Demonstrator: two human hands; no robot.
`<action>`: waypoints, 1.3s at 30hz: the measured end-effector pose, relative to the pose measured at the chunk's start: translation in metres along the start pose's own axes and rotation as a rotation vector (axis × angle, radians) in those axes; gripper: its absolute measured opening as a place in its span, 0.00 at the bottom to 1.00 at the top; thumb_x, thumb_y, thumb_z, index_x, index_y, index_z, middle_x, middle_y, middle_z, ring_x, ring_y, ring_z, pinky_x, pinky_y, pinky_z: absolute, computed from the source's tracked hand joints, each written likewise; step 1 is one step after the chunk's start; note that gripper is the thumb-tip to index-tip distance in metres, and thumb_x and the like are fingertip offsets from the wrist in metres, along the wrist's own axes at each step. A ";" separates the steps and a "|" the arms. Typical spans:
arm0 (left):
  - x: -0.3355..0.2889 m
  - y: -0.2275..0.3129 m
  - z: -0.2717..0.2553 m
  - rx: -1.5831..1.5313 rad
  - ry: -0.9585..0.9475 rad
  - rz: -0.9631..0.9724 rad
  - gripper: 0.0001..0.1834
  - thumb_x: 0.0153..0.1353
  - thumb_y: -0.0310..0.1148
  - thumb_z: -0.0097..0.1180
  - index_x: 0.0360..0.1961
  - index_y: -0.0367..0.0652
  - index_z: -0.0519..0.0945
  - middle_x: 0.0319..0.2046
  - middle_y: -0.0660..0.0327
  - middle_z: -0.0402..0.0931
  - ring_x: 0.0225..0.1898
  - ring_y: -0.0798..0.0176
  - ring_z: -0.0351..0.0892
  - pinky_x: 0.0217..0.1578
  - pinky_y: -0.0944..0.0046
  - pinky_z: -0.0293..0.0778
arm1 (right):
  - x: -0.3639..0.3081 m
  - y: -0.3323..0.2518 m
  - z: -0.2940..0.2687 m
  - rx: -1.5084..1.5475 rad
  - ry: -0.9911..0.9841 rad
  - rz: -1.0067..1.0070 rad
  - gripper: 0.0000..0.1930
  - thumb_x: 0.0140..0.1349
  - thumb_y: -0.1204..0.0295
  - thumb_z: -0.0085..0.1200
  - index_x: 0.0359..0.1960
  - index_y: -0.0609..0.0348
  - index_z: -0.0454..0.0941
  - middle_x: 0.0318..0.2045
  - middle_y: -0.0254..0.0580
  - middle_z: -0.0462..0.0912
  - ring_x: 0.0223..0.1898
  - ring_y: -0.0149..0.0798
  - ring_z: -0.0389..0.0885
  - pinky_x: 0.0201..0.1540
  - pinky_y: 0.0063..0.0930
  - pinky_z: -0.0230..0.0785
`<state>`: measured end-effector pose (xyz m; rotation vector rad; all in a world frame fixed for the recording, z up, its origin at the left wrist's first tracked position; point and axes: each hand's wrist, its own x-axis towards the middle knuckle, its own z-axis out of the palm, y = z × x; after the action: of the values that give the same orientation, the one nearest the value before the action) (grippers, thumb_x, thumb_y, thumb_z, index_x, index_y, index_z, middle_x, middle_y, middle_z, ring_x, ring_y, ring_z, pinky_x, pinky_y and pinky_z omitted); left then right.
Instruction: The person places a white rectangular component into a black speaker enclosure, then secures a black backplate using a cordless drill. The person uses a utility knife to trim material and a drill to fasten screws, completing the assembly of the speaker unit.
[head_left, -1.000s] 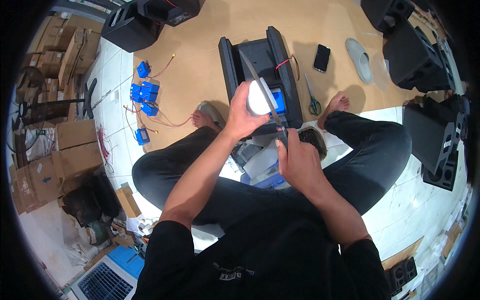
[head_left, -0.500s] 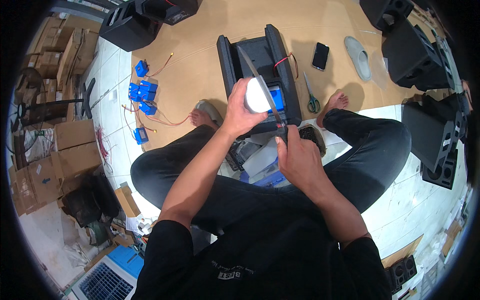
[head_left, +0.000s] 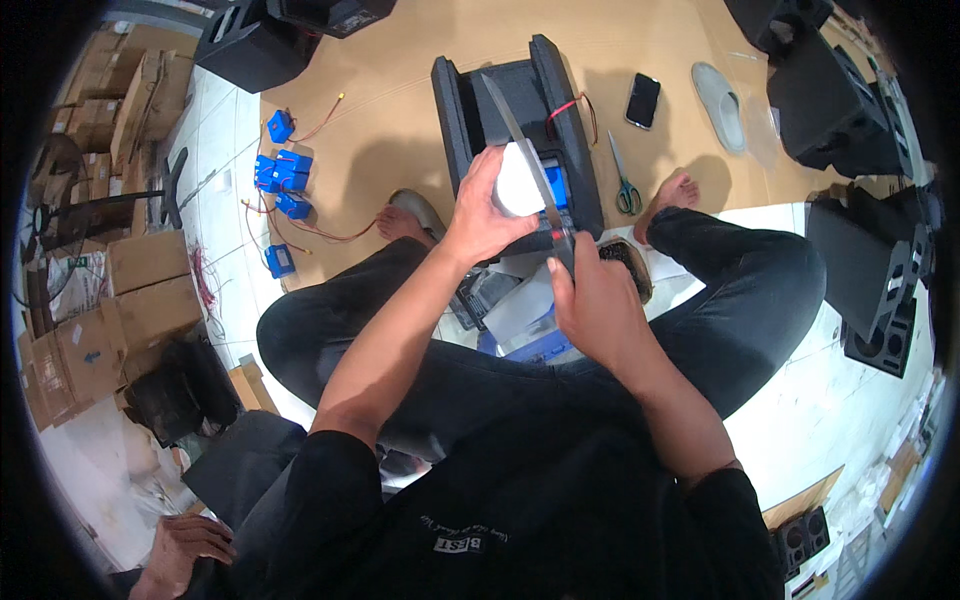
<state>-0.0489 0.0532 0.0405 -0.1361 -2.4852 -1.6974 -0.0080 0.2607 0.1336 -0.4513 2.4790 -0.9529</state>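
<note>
My left hand (head_left: 474,222) grips a smooth white block (head_left: 515,182), perhaps foam, its fingers wrapped round the left side. In my right hand (head_left: 605,308) is the dark handle of a long knife (head_left: 517,128). The blade runs up and leftward along the block's right side; whether it has cut in cannot be made out. Beneath both hands lies an open black box (head_left: 447,120), like a speaker cabinet. It holds a blue battery pack (head_left: 561,190), partly hidden by the knife and block, and a red wire (head_left: 562,108) rises over its right side.
Right of the box lie scissors (head_left: 626,185), a phone (head_left: 643,100) and a slipper (head_left: 718,105). Several blue battery packs (head_left: 290,172) with wires lie left on cardboard. Black speaker cabinets (head_left: 825,105) stand right. At lower left is another person's hand (head_left: 185,550).
Another person's hand and dark clothing have come into view at lower left. My right hand, knife and block have shifted only slightly; both hands keep their hold.
</note>
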 end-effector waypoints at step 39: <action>0.006 0.044 -0.012 0.766 -0.026 -0.279 0.33 0.40 0.45 0.72 0.50 0.45 0.81 0.42 0.53 0.81 0.48 0.45 0.84 0.49 0.43 0.77 | 0.011 0.022 0.038 -0.455 0.117 -0.003 0.08 0.71 0.70 0.47 0.43 0.61 0.65 0.28 0.58 0.86 0.29 0.62 0.87 0.31 0.55 0.80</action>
<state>-0.0479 0.0584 0.0859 0.2753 -3.0745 -0.6893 -0.0005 0.2504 0.0902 -0.5534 2.8037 -0.4155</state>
